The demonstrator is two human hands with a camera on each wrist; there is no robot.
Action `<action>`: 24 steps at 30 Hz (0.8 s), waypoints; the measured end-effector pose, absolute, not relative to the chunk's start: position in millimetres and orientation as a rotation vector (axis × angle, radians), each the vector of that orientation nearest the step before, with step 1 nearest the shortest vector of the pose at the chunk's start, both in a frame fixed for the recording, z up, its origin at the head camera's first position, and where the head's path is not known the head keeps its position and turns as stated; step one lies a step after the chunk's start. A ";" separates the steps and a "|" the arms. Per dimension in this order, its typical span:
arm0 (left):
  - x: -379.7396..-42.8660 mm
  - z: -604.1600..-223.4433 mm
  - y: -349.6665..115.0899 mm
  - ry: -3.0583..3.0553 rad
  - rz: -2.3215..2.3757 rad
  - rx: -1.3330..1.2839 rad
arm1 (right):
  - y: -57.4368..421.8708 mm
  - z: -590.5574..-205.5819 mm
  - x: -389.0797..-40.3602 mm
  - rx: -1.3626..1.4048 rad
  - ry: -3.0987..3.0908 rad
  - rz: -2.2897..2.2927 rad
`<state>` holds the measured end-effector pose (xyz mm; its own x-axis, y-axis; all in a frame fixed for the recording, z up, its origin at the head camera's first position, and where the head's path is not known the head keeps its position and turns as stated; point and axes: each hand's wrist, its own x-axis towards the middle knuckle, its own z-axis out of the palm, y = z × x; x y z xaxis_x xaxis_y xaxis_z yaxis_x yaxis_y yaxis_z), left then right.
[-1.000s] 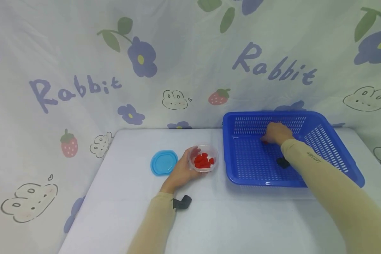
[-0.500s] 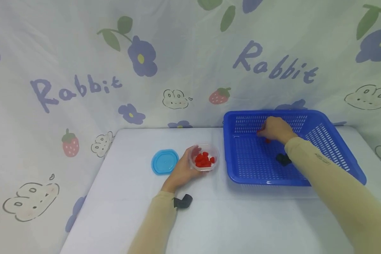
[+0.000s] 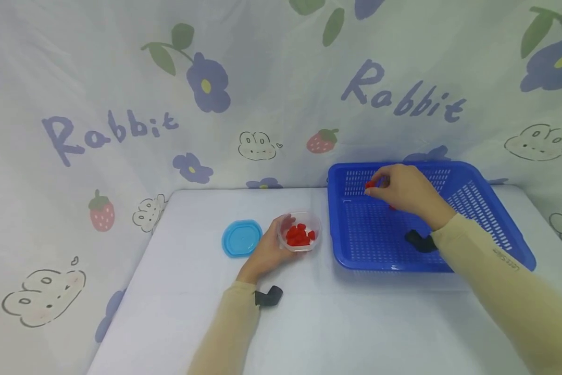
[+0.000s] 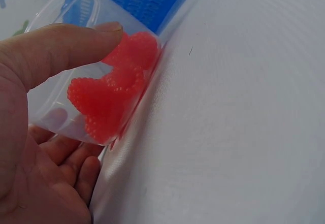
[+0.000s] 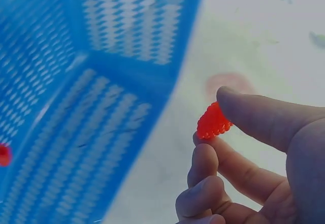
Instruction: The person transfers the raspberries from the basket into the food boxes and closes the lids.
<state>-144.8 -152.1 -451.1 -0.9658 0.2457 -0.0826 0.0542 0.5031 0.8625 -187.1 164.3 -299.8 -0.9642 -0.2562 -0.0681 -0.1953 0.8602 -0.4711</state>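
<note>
My left hand point(image 3: 270, 254) holds a clear plastic tub point(image 3: 312, 223) on the white table, thumb on one side and fingers curled round the other. Several red raspberries point(image 4: 109, 99) lie in the bottom of the tub. Over the blue basket point(image 3: 379, 268), my right hand point(image 3: 409, 191) pinches a single raspberry point(image 5: 214, 121) between thumb and fingertip. Another raspberry point(image 5: 4, 154) shows in the basket at the left edge of the right wrist view; from the head it is mostly hidden beneath the right hand.
A light blue lid point(image 3: 242, 238) lies on the table point(image 3: 318, 323) left of the tub. The slotted basket stands at the back right, close to a patterned cloth point(image 3: 271, 78) that hangs behind the table. Black straps sit at both wrists.
My right hand has risen from the basket floor and moved a little left with a raspberry pinched in its fingers. The left hand and tub have stayed in place.
</note>
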 end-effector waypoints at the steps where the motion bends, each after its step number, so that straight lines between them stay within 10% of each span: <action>1: -144.9 -451.1 -152.1 2.549 1.456 0.257 | 160.9 -297.3 -182.3 -0.370 2.922 -0.730; 24: -145.1 -451.0 -151.5 2.518 1.491 0.258 | 75.0 -316.0 -115.7 -0.515 2.959 -1.094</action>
